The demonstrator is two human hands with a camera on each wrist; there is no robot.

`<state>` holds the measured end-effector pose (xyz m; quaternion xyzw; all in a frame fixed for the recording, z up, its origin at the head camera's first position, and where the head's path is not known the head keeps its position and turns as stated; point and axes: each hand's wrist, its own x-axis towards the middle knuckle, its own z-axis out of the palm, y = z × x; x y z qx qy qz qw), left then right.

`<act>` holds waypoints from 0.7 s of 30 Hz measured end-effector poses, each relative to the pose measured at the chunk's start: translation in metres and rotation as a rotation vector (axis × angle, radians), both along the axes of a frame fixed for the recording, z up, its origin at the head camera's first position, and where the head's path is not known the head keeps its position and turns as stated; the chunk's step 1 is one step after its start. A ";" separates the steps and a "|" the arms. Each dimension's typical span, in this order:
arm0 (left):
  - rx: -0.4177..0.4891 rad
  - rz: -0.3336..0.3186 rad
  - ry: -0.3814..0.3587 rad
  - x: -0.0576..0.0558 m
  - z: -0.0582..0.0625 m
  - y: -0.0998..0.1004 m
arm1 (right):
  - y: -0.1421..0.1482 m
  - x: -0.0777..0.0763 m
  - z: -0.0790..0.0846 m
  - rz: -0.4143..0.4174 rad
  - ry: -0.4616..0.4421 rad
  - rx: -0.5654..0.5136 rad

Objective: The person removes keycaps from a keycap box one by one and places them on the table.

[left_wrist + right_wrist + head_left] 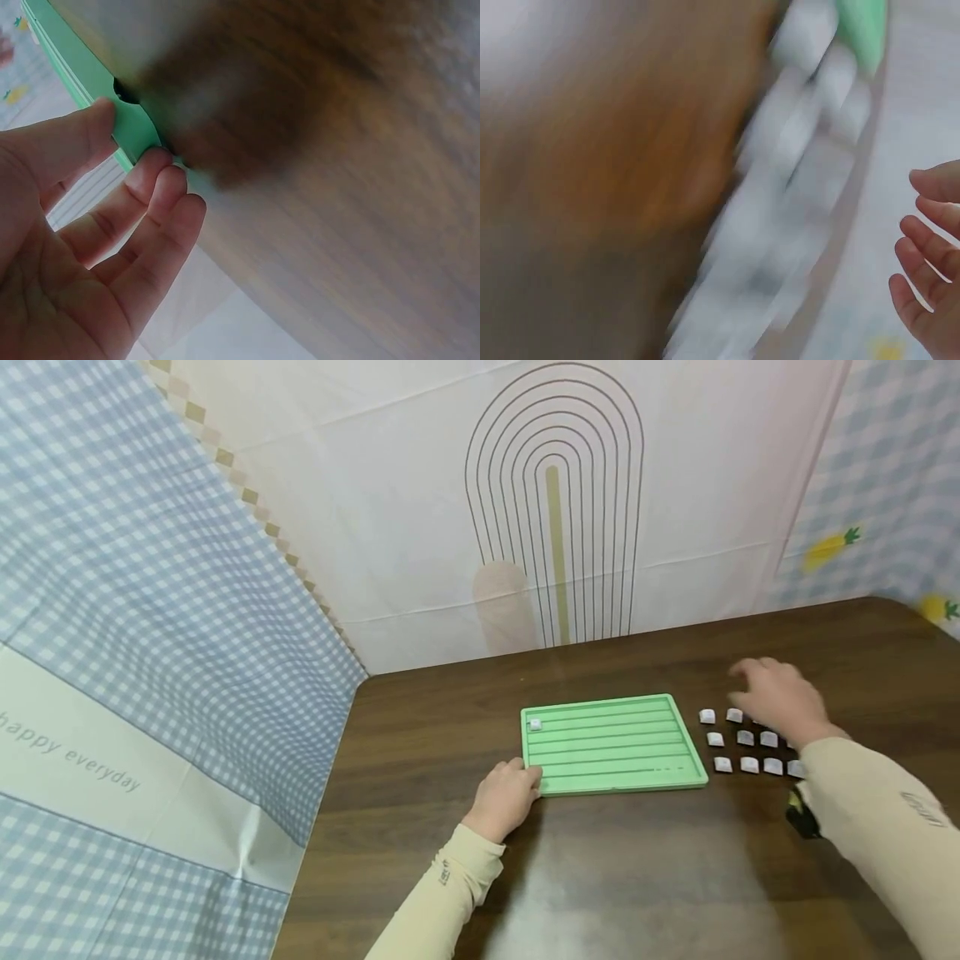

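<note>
My left hand [504, 795] is at the near left corner of a green ridged tray [622, 788]. In the left wrist view its thumb and fingers [150, 161] pinch that corner. One white keycap [536, 725] sits in the tray's upper left. Over the rows of white keycaps [748, 765] to the right of the tray hovers my right hand [783, 697]. Its fingers are loosely bent and apart in the right wrist view, with nothing between them. My right hand and sleeve hide some keycaps. Those keycaps are blurred in the right wrist view.
The brown wooden table [420, 752] carries everything. A patterned cloth [405, 527] hangs behind the table, and a blue checked cloth [187, 568] hangs at its left. By the right wrist a black and yellow item [802, 817] shows partly from under the sleeve.
</note>
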<state>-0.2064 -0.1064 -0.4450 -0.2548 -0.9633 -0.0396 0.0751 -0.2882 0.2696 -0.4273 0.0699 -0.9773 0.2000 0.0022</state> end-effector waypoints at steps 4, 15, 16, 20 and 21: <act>-0.002 -0.001 0.017 0.001 0.001 -0.003 | -0.075 -0.015 0.009 0.129 0.053 -0.013; -0.058 -0.010 -0.018 0.002 -0.002 0.002 | -0.216 -0.023 -0.021 0.297 -0.008 -0.074; -0.063 -0.009 -0.016 0.002 -0.002 0.002 | -0.222 -0.022 -0.024 0.303 -0.002 -0.064; -0.074 -0.013 0.009 0.001 -0.002 0.000 | -0.237 -0.023 -0.032 0.307 0.048 -0.011; -0.075 -0.012 0.018 0.001 -0.002 -0.001 | -0.239 -0.023 -0.032 0.308 0.061 -0.002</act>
